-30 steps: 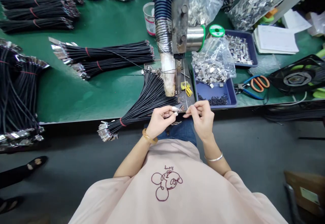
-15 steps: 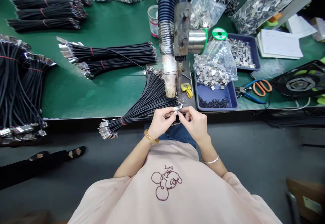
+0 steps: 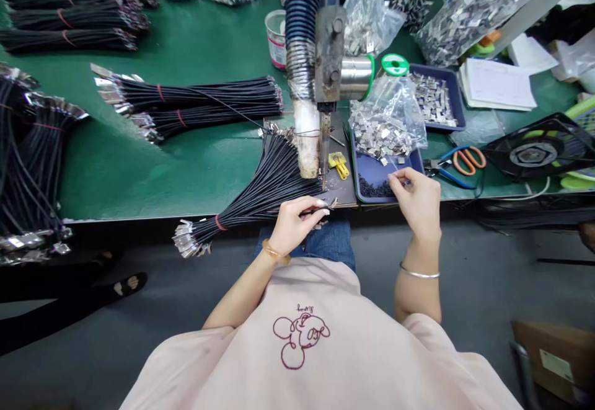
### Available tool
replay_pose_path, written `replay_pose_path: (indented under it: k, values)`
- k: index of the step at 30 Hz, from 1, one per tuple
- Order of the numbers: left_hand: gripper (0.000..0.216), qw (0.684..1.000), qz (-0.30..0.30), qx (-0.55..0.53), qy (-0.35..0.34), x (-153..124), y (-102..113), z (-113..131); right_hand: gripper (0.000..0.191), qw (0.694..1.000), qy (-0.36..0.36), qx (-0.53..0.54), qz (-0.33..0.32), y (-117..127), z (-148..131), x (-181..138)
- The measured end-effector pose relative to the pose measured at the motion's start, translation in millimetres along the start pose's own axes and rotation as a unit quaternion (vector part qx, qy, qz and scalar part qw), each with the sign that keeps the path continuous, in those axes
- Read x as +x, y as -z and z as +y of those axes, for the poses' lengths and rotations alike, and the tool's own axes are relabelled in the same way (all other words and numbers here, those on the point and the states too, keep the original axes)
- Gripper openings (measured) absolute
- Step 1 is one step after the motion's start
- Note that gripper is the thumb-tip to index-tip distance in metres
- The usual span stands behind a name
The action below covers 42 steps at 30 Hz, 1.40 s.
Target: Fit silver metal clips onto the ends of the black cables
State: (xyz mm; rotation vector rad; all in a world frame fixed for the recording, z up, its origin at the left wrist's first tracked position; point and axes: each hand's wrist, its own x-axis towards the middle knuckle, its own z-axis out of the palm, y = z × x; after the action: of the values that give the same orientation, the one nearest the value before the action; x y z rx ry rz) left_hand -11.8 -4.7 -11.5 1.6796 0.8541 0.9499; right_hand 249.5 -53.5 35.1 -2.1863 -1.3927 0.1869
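At the frame's centre the left hand (image 3: 297, 221) pinches a cable end (image 3: 324, 204) with its metal clip. It holds it at the worktop (image 3: 186, 168) edge under the machine head (image 3: 329, 56), with the cable bundle (image 3: 264, 190) fanned out within reach. The right hand (image 3: 418, 202) met the left at that clip half a second ago. It has since swung right to the blue tray (image 3: 370, 171), fingertips drawn together over the small dark parts; whether they hold one I cannot tell.

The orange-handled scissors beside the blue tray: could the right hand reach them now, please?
Probably yes: the right hand is at the blue tray's near edge, and the scissors lie just beyond, uncovered.
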Motion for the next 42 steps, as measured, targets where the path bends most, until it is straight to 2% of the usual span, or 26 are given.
replay_pose_path:
  k: [3, 5, 9, 12, 15, 17, 18, 21, 23, 28, 42]
  values:
    - [0.012, 0.998, 0.004, 0.040, -0.057, 4, 0, -1, 0.011, 0.998, -0.009, -0.042, -0.043, 7, 10, 19]
    - [0.014, 0.996, 0.014, 0.061, -0.064, 8, 0, -2, 0.009, 0.995, -0.012, -0.055, -0.078, 6, 11, 26]
    - [0.018, 0.995, 0.007, 0.086, -0.044, 16, 0, -3, 0.007, 0.991, -0.008, -0.063, -0.114, 0, 9, 29]
    - [0.022, 0.998, -0.027, 0.057, -0.008, 16, 1, -1, 0.004, 0.996, -0.004, -0.037, -0.081, -2, 6, 23]
    - [0.022, 0.998, -0.043, 0.009, 0.039, 13, 1, 1, 0.008, 0.996, -0.017, 0.079, 0.026, -6, -7, 6]
    - [0.020, 0.998, -0.035, -0.008, 0.058, 11, 0, 2, 0.011, 0.973, -0.025, 0.221, 0.055, -11, -20, -10]
    - [0.020, 0.998, -0.029, -0.011, 0.063, 10, 0, 2, 0.014, 0.959, -0.024, 0.281, 0.040, -15, -27, -19]
    - [0.016, 0.998, -0.017, -0.012, 0.066, 10, -1, 4, 0.018, 0.927, -0.025, 0.364, -0.087, -32, -47, -41]
    - [0.012, 0.997, -0.016, -0.017, 0.070, 11, -2, 5, 0.019, 0.921, -0.028, 0.369, -0.120, -47, -56, -51]
    - [0.006, 0.997, -0.012, -0.027, 0.072, 10, -4, 7, 0.022, 0.930, 0.000, 0.358, -0.086, -70, -63, -59]
    - [0.005, 0.998, -0.009, -0.021, 0.060, 10, -5, 7, 0.025, 0.930, 0.025, 0.353, -0.097, -66, -66, -60]
